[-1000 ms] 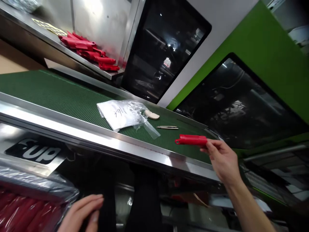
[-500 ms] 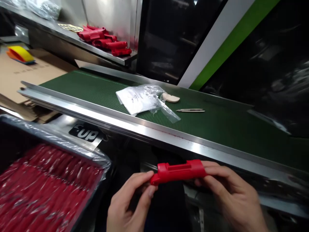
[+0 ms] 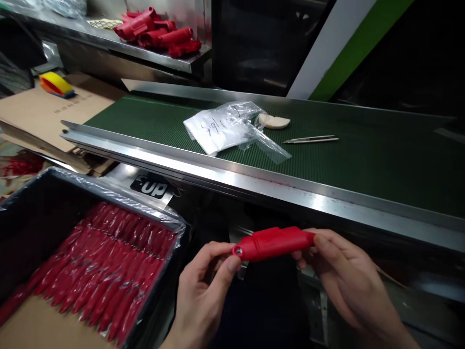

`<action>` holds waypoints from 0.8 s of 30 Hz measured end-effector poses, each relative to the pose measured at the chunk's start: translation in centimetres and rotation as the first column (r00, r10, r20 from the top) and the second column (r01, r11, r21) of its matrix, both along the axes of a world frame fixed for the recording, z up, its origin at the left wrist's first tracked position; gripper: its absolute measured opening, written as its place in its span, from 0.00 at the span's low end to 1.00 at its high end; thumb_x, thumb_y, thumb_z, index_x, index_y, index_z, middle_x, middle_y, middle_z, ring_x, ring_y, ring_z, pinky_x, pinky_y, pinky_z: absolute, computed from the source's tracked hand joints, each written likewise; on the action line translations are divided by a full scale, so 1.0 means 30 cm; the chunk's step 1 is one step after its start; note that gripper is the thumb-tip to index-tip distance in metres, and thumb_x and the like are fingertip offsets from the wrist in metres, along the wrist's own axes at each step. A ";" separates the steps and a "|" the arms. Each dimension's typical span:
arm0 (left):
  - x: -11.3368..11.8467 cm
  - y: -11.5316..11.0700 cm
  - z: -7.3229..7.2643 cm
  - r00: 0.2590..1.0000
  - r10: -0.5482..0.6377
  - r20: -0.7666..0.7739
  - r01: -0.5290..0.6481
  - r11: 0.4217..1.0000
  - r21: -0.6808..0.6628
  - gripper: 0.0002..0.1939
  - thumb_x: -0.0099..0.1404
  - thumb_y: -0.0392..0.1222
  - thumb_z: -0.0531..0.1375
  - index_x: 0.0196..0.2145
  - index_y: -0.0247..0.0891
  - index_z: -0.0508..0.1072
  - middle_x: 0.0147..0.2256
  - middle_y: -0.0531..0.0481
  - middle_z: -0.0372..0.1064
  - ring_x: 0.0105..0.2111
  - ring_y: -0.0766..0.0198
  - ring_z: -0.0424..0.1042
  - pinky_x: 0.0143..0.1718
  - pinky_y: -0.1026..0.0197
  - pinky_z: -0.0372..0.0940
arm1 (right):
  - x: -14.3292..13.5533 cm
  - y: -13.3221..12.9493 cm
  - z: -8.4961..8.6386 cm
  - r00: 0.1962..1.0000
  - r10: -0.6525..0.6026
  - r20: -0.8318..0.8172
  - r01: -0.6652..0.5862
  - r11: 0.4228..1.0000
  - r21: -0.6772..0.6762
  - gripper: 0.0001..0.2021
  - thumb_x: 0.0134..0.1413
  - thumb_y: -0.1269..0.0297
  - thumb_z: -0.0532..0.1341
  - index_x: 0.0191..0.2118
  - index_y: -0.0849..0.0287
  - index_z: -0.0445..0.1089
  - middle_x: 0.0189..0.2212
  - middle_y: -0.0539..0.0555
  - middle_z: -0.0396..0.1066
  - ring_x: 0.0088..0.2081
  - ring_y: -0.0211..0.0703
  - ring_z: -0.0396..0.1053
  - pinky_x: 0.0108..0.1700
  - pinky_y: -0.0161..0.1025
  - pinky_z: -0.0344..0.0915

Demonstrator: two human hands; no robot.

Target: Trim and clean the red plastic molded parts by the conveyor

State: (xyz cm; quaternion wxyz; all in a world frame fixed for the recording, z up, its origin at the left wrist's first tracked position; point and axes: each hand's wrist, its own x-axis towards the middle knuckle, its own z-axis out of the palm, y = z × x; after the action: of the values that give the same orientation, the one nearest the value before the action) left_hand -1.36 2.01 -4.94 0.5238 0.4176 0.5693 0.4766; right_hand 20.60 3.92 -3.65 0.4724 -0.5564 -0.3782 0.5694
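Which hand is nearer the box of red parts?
Left. The left hand sits just right of the box; the right hand is farther right, holding the red part's other end.

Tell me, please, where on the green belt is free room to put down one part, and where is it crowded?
The green belt is bare right of the tweezers, and also left of the plastic bag, toward the cardboard. It is crowded mid-belt: bag, beige piece and tweezers lie close together. The steel shelf is piled with red parts.
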 end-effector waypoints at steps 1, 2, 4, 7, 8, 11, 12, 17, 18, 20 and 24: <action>-0.004 0.000 -0.003 1.000 -0.009 -0.008 0.009 1.000 -0.011 0.08 0.63 0.50 0.63 0.36 0.45 0.78 0.27 0.53 0.73 0.27 0.66 0.72 0.28 0.70 0.68 | -0.008 0.005 0.000 1.000 -0.002 0.020 0.002 1.000 0.004 0.12 0.59 0.54 0.62 0.36 0.58 0.76 0.27 0.54 0.73 0.29 0.39 0.69 0.29 0.33 0.69; -0.010 -0.001 -0.007 1.000 -0.015 -0.015 0.015 1.000 -0.023 0.09 0.63 0.51 0.63 0.36 0.44 0.77 0.27 0.53 0.73 0.27 0.66 0.72 0.28 0.70 0.67 | -0.016 0.010 0.000 0.999 -0.003 0.040 0.002 1.000 0.008 0.13 0.59 0.53 0.62 0.34 0.58 0.75 0.26 0.53 0.72 0.28 0.38 0.69 0.29 0.32 0.68; -0.023 -0.006 -0.022 0.999 -0.042 -0.032 0.040 0.998 -0.051 0.11 0.63 0.52 0.63 0.36 0.43 0.77 0.27 0.52 0.73 0.27 0.65 0.72 0.28 0.69 0.67 | -0.030 0.022 -0.001 0.997 -0.004 0.072 0.003 1.000 0.016 0.14 0.61 0.52 0.60 0.32 0.57 0.73 0.25 0.51 0.70 0.27 0.36 0.68 0.29 0.32 0.67; -0.047 -0.014 -0.046 0.992 -0.101 -0.081 0.097 0.994 -0.052 0.12 0.65 0.52 0.61 0.40 0.44 0.75 0.34 0.51 0.73 0.33 0.63 0.73 0.33 0.66 0.69 | -0.043 0.036 -0.009 0.993 0.008 0.117 -0.011 1.000 0.028 0.15 0.62 0.51 0.59 0.33 0.57 0.72 0.25 0.50 0.69 0.27 0.36 0.67 0.30 0.33 0.66; -0.054 -0.016 -0.051 0.986 -0.125 -0.108 0.122 0.992 -0.031 0.13 0.65 0.51 0.61 0.45 0.46 0.73 0.40 0.49 0.73 0.38 0.62 0.73 0.39 0.64 0.70 | -0.046 0.040 -0.012 0.990 0.021 0.139 -0.025 0.999 0.031 0.15 0.62 0.51 0.59 0.33 0.58 0.72 0.25 0.50 0.69 0.28 0.36 0.67 0.31 0.33 0.66; -0.061 -0.016 -0.051 0.938 -0.240 -0.250 0.255 0.966 0.029 0.29 0.64 0.50 0.62 0.61 0.52 0.59 0.61 0.46 0.59 0.57 0.53 0.64 0.59 0.51 0.62 | -0.062 0.045 -0.021 0.971 0.087 0.223 -0.096 0.995 0.030 0.15 0.62 0.52 0.59 0.32 0.58 0.72 0.26 0.49 0.70 0.29 0.35 0.67 0.33 0.32 0.65; -0.057 -0.014 -0.046 0.908 -0.301 -0.290 0.321 0.947 0.020 0.34 0.63 0.50 0.63 0.64 0.53 0.55 0.64 0.46 0.54 0.61 0.51 0.59 0.62 0.48 0.58 | -0.073 0.045 -0.020 0.960 0.119 0.253 -0.130 0.991 0.027 0.15 0.62 0.52 0.59 0.31 0.57 0.72 0.25 0.49 0.70 0.29 0.35 0.67 0.33 0.31 0.64; -0.009 0.000 -0.031 0.856 -0.506 -0.105 0.503 0.862 -0.055 0.36 0.65 0.45 0.60 0.66 0.56 0.49 0.65 0.52 0.54 0.64 0.57 0.55 0.66 0.53 0.52 | -0.164 0.046 0.021 0.834 0.410 0.369 -0.448 0.894 0.018 0.17 0.64 0.55 0.58 0.26 0.58 0.70 0.23 0.47 0.68 0.26 0.32 0.65 0.30 0.30 0.61; 0.001 -0.001 -0.034 0.879 -0.477 -0.019 0.475 0.878 -0.066 0.33 0.66 0.44 0.59 0.65 0.56 0.53 0.62 0.53 0.59 0.62 0.59 0.58 0.64 0.55 0.54 | -0.179 0.056 0.034 0.775 0.452 0.442 -0.524 0.850 0.050 0.18 0.65 0.56 0.57 0.25 0.58 0.69 0.23 0.47 0.68 0.26 0.32 0.64 0.30 0.30 0.60; 0.014 -0.006 -0.049 0.925 -0.358 0.125 0.373 0.919 -0.127 0.25 0.64 0.45 0.60 0.59 0.53 0.63 0.49 0.52 0.69 0.51 0.60 0.68 0.54 0.60 0.63 | -0.189 0.104 0.062 0.643 0.397 0.655 -0.614 0.778 0.131 0.19 0.67 0.57 0.53 0.25 0.57 0.67 0.22 0.46 0.66 0.24 0.31 0.63 0.29 0.30 0.60; 0.009 -0.033 -0.087 0.968 -0.155 0.199 0.206 0.942 -0.265 0.20 0.59 0.54 0.65 0.45 0.44 0.70 0.31 0.54 0.64 0.29 0.67 0.61 0.30 0.66 0.60 | -0.113 0.337 0.106 0.457 0.045 0.888 -0.552 0.798 0.244 0.13 0.67 0.58 0.54 0.35 0.57 0.71 0.32 0.50 0.73 0.34 0.37 0.69 0.40 0.35 0.63</action>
State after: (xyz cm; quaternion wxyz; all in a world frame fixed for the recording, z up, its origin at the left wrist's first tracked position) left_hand -1.08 1.04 -7.57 0.6678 0.3453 0.5425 0.3749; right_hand 17.20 14.04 -0.47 0.2399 -0.5377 -0.7879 0.1802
